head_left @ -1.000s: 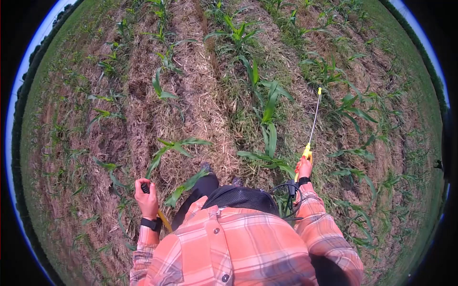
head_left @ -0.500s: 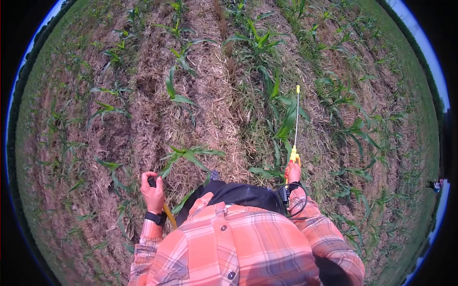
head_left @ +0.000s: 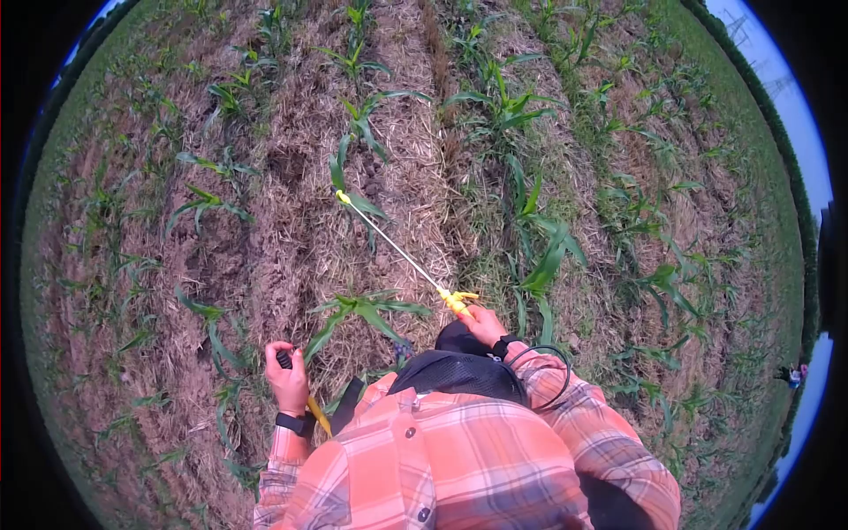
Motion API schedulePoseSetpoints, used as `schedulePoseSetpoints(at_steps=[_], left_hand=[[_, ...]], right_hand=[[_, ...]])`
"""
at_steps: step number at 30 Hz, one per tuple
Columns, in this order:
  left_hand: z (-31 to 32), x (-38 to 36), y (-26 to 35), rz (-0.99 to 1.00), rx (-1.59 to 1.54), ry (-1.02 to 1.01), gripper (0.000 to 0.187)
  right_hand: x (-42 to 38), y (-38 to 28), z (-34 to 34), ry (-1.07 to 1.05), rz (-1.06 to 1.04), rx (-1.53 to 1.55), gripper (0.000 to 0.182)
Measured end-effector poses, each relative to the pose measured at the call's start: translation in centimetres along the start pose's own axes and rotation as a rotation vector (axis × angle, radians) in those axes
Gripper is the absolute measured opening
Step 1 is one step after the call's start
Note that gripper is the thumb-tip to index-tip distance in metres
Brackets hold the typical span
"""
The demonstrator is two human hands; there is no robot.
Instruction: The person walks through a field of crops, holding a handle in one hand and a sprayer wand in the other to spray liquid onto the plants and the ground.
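My right hand (head_left: 484,326) is closed around the handle of a sprayer wand (head_left: 397,250), which has a yellow valve and a thin pale tube. The tube slants up and left, its yellow nozzle (head_left: 343,198) over a corn plant's leaves (head_left: 339,168). At the lower left, my left hand (head_left: 287,377) is wrapped round the black grip of a yellow lever (head_left: 318,415). A black hose (head_left: 565,375) loops beside my right wrist. Another corn plant (head_left: 360,309) grows between my two hands.
Rows of young corn plants (head_left: 508,106) run away from me over straw-covered soil (head_left: 402,132). Larger leaves (head_left: 548,265) stand right of the wand. A distant person (head_left: 795,377) is at the far right edge. Pylons (head_left: 736,28) rise at the upper right.
The wand has swung left, from pointing straight ahead to slanting up-left. My right hand has moved left with it. My left hand still holds the lever, slightly lower in view.
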State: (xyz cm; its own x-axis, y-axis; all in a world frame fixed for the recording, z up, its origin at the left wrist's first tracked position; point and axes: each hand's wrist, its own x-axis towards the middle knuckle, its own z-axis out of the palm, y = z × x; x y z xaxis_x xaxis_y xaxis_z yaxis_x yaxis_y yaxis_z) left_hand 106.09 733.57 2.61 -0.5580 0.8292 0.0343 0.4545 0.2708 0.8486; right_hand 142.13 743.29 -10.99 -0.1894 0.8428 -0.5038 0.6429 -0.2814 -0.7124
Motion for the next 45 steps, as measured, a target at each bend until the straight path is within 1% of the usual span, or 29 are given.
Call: schedulePoseSetpoints(at_steps=[1, 3, 4, 5, 7, 8, 11, 12, 13, 14, 15, 16, 19, 21, 22, 23, 26, 30, 33, 35, 37, 39, 41, 42, 45], left_hand=[[0.0, 0.0, 0.0, 0.000, 0.000, 0.001, 0.011], [0.4, 0.6, 0.3, -0.053, -0.035, 0.033, 0.011], [0.6, 0.9, 0.6, -0.047, -0.035, 0.032, 0.011], [0.8, 1.4, 1.0, -0.030, -0.014, 0.054, 0.011], [1.2, 2.1, 2.1, 0.004, 0.034, 0.093, 0.010], [1.4, 2.5, 2.5, -0.021, -0.012, 0.089, 0.010], [3.0, 4.4, 4.7, 0.034, 0.002, 0.098, 0.011], [3.7, 4.9, 5.6, -0.029, -0.035, 0.091, 0.010], [4.4, 5.6, 6.0, -0.019, -0.036, 0.083, 0.010], [5.0, 6.3, 6.2, -0.012, 0.015, 0.083, 0.010], [5.7, 6.8, 6.7, -0.005, 0.066, 0.084, 0.010], [6.4, 7.3, 8.1, 0.036, 0.097, 0.069, 0.010], [8.5, 8.8, 9.9, 0.044, 0.080, 0.054, 0.010], [9.7, 9.5, 11.2, 0.070, 0.092, 0.044, 0.010], [10.3, 9.8, 11.8, 0.089, 0.103, 0.039, 0.010], [10.9, 10.1, 12.2, 0.091, 0.104, 0.030, 0.010], [12.3, 11.2, 13.1, 0.142, 0.116, 0.024, 0.011], [13.7, 12.0, 14.2, 0.146, 0.135, 0.019, 0.010], [14.2, 13.1, 15.2, 0.120, 0.134, -0.015, 0.010], [14.6, 14.2, 14.6, 0.147, 0.158, -0.012, 0.010], [15.3, 15.0, 14.6, 0.133, 0.077, -0.045, 0.011], [15.8, 16.2, 14.3, 0.128, 0.102, -0.050, 0.011], [16.3, 17.9, 14.0, 0.055, 0.097, -0.105, 0.012], [16.9, 19.0, 13.9, 0.121, 0.114, -0.092, 0.013], [18.2, 22.9, 14.1, 0.137, 0.045, -0.107, 0.013]], right_hand=[[0.3, -0.5, 0.0, -0.033, -0.033, -0.023, 0.032], [1.3, -1.6, -0.2, -0.114, -0.030, -0.042, 0.033], [1.4, -3.1, -1.0, -0.137, -0.060, -0.081, 0.033], [2.2, -2.6, -0.8, -0.124, -0.103, -0.074, 0.033], [3.7, -2.5, -1.6, -0.144, -0.104, -0.104, 0.033], [4.8, -2.0, -2.1, -0.136, -0.107, -0.098, 0.033], [7.3, -1.0, -3.8, -0.077, -0.123, -0.082, 0.031], [7.8, -1.0, -4.8, -0.036, -0.090, -0.045, 0.032], [8.3, -0.9, -5.9, 0.004, -0.055, -0.008, 0.034], [9.0, -0.2, -6.8, -0.008, 0.000, 0.081, 0.034], [9.5, 0.3, -7.5, 0.068, 0.016, 0.111, 0.033], [10.3, 1.3, -8.2, 0.120, -0.003, 0.108, 0.030], [11.6, 3.7, -11.0, 0.271, -0.016, 0.160, 0.024], [12.1, 4.6, -13.0, 0.305, 0.107, 0.316, 0.023], [12.1, 5.0, -13.9, 0.362, 0.112, 0.358, 0.022], [12.1, 5.5, -14.9, 0.361, 0.179, 0.431, 0.022], [11.4, 5.4, -17.9, 0.447, 0.351, 0.664, 0.023], [11.3, 8.3, -20.0, 0.603, 0.304, 0.830, 0.025], [11.2, 10.6, -21.5, 0.703, 0.354, 0.856, 0.025], [11.1, 11.2, -22.3, 0.766, 0.399, 0.961, 0.025], [11.0, 10.7, -23.1, 0.846, 0.392, 0.965, 0.026], [11.3, 10.4, -23.5, 0.911, 0.401, 0.948, 0.026], [11.8, 9.8, -23.7, 0.925, 0.425, 0.954, 0.026], [12.3, 9.4, -23.7, 0.929, 0.435, 0.953, 0.026], [15.2, 7.0, -23.5, 0.936, 0.402, 0.952, 0.025]])
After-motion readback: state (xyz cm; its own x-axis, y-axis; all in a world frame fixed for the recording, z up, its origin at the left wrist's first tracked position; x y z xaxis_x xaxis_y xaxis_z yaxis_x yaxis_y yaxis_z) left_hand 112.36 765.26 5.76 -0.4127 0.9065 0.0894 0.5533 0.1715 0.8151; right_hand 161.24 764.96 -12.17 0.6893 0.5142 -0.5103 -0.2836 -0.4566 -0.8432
